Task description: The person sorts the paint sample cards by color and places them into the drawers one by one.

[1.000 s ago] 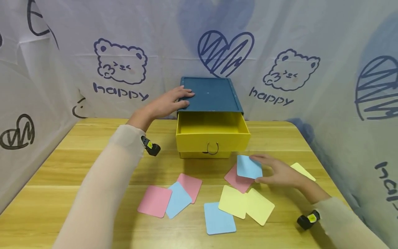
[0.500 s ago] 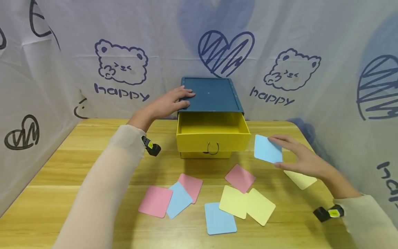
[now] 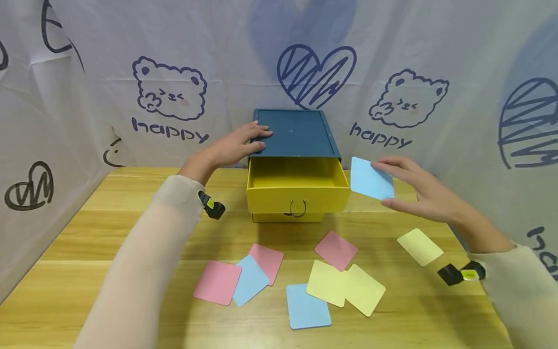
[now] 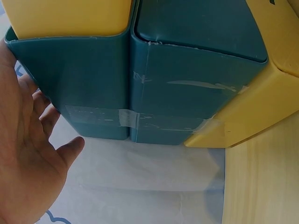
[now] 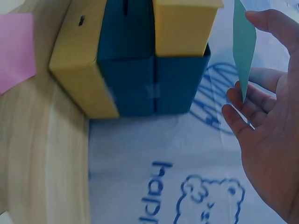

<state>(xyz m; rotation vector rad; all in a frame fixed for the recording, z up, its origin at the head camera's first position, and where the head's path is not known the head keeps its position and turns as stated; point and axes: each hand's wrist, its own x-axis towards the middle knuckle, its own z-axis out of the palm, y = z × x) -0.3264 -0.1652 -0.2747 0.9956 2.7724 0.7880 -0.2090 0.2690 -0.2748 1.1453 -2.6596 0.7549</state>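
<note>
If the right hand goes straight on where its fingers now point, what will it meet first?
Probably the open yellow drawer, at its right side; the blue card held in the right hand would lead. Height is hard to judge, so they might pass above it.

Drawer box (image 3: pixel 296 140) on table (image 3: pixel 109 232), cards (image 3: pixel 326 283) before it, left hand (image 3: pixel 235 144) atop box, right hand (image 3: pixel 425 194) right of it

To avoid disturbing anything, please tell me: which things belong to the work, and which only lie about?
Likely in the work:
blue card, pinched by the right hand
dark blue box, touched by the left hand
its open yellow drawer
loose cards

Likely only around:
printed cloth
black wrist devices
</note>
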